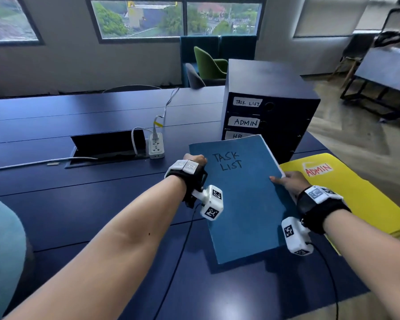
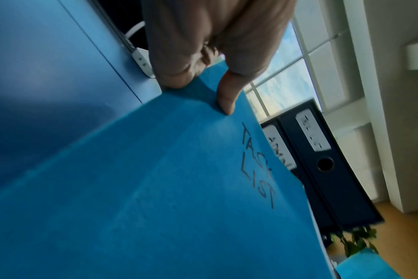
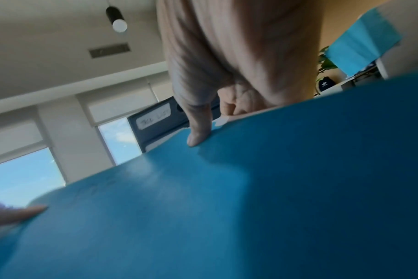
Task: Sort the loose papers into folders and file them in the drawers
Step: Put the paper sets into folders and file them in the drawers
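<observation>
A blue folder marked "TASK LIST" is held above the dark blue table, tilted, with white paper edges showing along its right side. My left hand pinches its left edge, thumb on the cover. My right hand grips its right edge, thumb on top and fingers underneath. Just behind the folder stands a dark drawer unit with drawers labelled "TASK LIST", "ADMIN" and a partly hidden "HR". A yellow "ADMIN" folder lies on the table to the right.
A white power strip with cables sits beside an open cable hatch at the table's middle. The table's right edge runs close behind the drawer unit. Chairs stand beyond the table.
</observation>
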Demonstrator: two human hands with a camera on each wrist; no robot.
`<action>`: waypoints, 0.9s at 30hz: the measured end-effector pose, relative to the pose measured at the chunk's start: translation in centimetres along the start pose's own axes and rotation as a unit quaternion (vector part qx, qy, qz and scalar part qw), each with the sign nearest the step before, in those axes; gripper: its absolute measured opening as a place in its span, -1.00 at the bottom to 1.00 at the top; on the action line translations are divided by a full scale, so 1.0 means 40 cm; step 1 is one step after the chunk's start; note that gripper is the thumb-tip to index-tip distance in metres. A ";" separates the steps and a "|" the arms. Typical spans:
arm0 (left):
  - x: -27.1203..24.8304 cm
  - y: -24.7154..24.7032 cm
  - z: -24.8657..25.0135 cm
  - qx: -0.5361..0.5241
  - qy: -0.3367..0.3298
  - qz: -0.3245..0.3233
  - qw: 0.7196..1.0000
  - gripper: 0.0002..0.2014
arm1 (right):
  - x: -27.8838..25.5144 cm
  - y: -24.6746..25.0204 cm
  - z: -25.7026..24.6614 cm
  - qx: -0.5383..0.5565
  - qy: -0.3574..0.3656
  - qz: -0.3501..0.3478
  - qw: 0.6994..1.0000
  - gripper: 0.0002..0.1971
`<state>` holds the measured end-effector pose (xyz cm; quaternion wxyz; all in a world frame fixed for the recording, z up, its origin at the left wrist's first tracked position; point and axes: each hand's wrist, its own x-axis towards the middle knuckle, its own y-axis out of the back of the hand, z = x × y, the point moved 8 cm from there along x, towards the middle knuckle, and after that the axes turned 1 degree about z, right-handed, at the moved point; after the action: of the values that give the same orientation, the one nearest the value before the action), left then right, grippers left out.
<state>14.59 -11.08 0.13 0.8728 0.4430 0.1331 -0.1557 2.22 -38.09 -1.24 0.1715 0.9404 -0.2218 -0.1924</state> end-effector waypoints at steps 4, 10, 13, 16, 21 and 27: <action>-0.003 -0.088 0.091 0.207 -0.037 -0.040 0.977 -0.81 | 0.057 0.147 -0.018 -0.061 0.039 0.053 0.996 -0.88; -0.032 -0.255 0.298 0.278 -0.141 -0.106 0.944 -0.89 | 0.164 0.382 0.060 -0.100 0.036 0.086 0.991 -0.89; -0.005 -0.364 0.374 0.312 -0.149 -0.150 0.926 -0.88 | 0.209 0.484 0.111 -0.110 0.031 0.094 0.989 -0.90; 0.073 -0.476 0.449 0.336 -0.178 -0.146 0.913 -0.83 | 0.254 0.566 0.153 -0.122 0.023 0.099 0.987 -0.89; 0.123 -0.625 0.526 0.336 -0.181 -0.152 0.912 -0.97 | 0.337 0.639 0.238 -0.145 -0.019 0.097 0.984 -0.94; 0.234 -0.726 0.515 0.291 -0.132 -0.141 0.937 -0.87 | 0.386 0.607 0.359 -0.217 -0.093 0.035 0.971 -0.80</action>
<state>13.79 -45.53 -12.79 0.6847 0.6293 0.0268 -0.3666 0.18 -69.42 -8.22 0.3566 0.8504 -0.2222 -0.3168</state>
